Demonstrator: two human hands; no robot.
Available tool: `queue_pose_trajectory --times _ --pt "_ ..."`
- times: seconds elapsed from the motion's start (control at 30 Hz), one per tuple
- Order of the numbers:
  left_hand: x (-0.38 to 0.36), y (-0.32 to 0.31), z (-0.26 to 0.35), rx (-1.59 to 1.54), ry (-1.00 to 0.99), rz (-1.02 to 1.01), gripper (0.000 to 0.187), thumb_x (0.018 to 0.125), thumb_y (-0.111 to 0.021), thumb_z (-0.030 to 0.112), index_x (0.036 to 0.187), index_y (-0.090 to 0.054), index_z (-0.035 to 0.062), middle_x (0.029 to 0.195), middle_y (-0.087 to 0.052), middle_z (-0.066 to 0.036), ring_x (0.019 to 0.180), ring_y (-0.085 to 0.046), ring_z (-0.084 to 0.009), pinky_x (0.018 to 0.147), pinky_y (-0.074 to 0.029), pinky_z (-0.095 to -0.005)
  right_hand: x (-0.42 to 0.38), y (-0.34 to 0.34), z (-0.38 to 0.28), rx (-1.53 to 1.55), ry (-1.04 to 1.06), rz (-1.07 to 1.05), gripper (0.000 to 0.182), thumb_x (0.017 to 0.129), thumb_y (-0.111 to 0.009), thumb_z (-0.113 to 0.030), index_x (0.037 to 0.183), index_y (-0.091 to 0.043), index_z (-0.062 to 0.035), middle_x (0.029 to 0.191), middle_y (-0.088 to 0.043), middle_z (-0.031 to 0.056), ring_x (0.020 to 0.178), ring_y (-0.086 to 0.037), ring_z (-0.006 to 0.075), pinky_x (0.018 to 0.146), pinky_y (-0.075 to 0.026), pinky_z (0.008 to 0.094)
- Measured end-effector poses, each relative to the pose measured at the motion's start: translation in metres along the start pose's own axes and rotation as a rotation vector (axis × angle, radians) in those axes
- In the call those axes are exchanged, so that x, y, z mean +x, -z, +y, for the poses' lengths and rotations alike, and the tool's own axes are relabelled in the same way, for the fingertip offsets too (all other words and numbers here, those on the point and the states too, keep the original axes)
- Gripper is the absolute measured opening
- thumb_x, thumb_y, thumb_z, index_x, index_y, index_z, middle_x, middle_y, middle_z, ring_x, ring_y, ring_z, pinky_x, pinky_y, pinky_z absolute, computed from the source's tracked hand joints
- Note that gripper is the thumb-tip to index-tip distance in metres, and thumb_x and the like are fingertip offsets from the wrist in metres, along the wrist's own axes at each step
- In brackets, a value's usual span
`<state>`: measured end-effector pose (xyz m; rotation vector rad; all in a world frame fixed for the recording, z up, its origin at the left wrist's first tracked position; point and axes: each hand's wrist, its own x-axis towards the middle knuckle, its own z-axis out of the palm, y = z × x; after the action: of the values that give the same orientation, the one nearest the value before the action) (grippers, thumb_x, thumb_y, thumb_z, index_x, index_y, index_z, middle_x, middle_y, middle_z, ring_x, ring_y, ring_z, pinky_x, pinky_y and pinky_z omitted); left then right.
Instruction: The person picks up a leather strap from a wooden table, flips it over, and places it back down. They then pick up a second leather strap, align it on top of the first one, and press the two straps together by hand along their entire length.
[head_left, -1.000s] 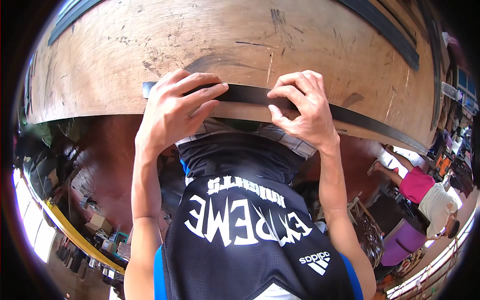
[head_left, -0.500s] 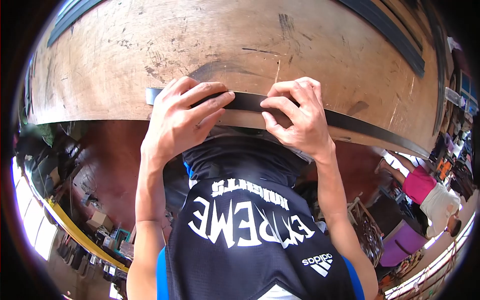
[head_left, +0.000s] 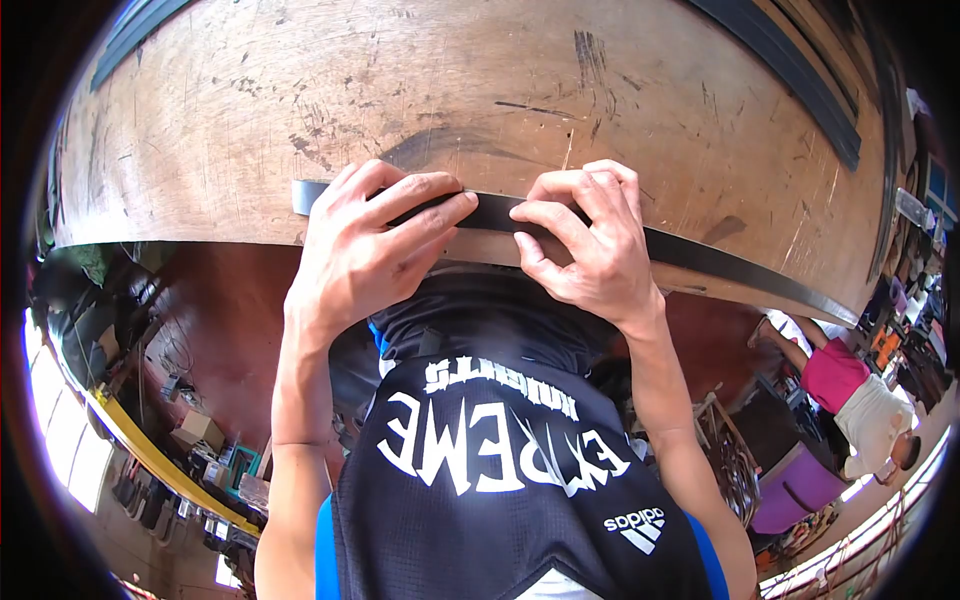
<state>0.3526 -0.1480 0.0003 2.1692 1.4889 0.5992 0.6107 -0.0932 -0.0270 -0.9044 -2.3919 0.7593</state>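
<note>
A long, flat black strip (head_left: 492, 212) lies along the near edge of the wooden table (head_left: 400, 90). Its left end looks shiny and grey, and it runs right past both hands to the table's corner. Bent over the strip on the left is my left hand (head_left: 375, 230), its index and middle fingers on top and the thumb at the near side. A short stretch away, my right hand (head_left: 595, 235) has its fingers curled in a pinch at the strip, with the thumb below. The palms hide parts of the strip.
More dark strips (head_left: 790, 75) lie at the table's far right, and others (head_left: 135, 40) at the far left. A person (head_left: 855, 400) in a pink garment is at the right, near a purple item (head_left: 795, 490). A yellow beam (head_left: 160, 465) and a cardboard box (head_left: 200, 432) are at lower left.
My right hand has shifted slightly left, and the left hand's fingertips slightly right, so the gap between them is smaller. The strip stays along the table edge.
</note>
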Motion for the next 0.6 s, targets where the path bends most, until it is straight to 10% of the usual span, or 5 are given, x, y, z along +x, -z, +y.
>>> queue_pose_trajectory --times 0.6 --pt "-0.010 0.007 -0.023 0.027 -0.099 0.019 0.047 0.077 -0.085 0.003 0.121 -0.081 0.0196 0.125 -0.075 -0.004 0.096 -0.069 -0.0261 0.085 -0.058 -0.0390 -0.020 0.030 0.025 -0.023 0.025 0.004 0.027 0.076 -0.085 -0.010 0.101 -0.076 -0.0128 0.107 -0.069 0.0002 0.104 -0.064 0.0228 0.103 -0.045 0.0438"
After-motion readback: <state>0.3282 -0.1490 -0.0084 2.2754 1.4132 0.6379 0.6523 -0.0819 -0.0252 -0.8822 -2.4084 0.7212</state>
